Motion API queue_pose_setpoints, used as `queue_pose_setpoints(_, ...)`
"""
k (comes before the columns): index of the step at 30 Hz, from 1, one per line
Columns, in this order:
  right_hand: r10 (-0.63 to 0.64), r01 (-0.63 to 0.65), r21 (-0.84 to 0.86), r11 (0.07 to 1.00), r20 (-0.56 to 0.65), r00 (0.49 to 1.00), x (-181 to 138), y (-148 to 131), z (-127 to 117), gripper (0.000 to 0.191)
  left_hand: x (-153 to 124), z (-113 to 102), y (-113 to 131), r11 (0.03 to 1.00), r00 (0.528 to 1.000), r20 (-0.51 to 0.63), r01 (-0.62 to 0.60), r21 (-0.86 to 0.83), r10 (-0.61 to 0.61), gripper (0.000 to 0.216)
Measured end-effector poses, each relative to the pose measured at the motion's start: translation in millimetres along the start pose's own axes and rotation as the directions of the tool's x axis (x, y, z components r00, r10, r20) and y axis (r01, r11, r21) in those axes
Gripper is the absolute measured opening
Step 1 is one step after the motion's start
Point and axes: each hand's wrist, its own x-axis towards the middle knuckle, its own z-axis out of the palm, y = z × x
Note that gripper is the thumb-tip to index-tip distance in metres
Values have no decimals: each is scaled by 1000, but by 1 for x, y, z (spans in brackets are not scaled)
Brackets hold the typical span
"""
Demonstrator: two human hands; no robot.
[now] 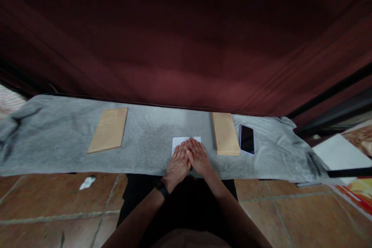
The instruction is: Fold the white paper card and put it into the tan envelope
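Observation:
A white sheet of paper lies near the front edge of the grey cloth, partly covered by both hands. My left hand, with a dark band at the wrist, rests flat on it with fingers stretched forward. Beside it, my right hand also presses flat on the paper, and the two hands touch along their inner sides. To the right sits a stack of brown envelopes. Further left lies another brown envelope, apart from my hands. The lower part of the paper is hidden under my palms.
A phone with a dark screen lies right of the stack. The grey cloth covers a long narrow surface against a dark red curtain-like backdrop. A white scrap is on the tiled floor at left.

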Motion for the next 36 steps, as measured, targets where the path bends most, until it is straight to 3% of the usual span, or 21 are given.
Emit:
queue_pose_setpoints(17,65,-85,-124,989,-155,986,-30,15,2,60,-36,-18,-9,992,992,-50,117,51,-115,70)
queue_pose_setpoints(19,66,-86,-130,988,-154,986,-31,14,3,60,-36,-17,-4,990,990,-59,130,49,-127,69)
queue_pose_setpoints(24,73,-91,-126,988,-138,988,-31,13,1,60,-38,-11,11,1000,999,-27,27,2,-27,62)
queue_pose_setpoints(29,77,-89,-86,992,-137,988,-32,11,-7,56,-41,-13,9,1000,1000,-28,8,-28,-8,65)
queue_pose_setpoints(36,-55,54,-34,998,-44,997,-52,-8,-15,49,-43,-16,7,999,1000,-28,8,-36,-9,61)
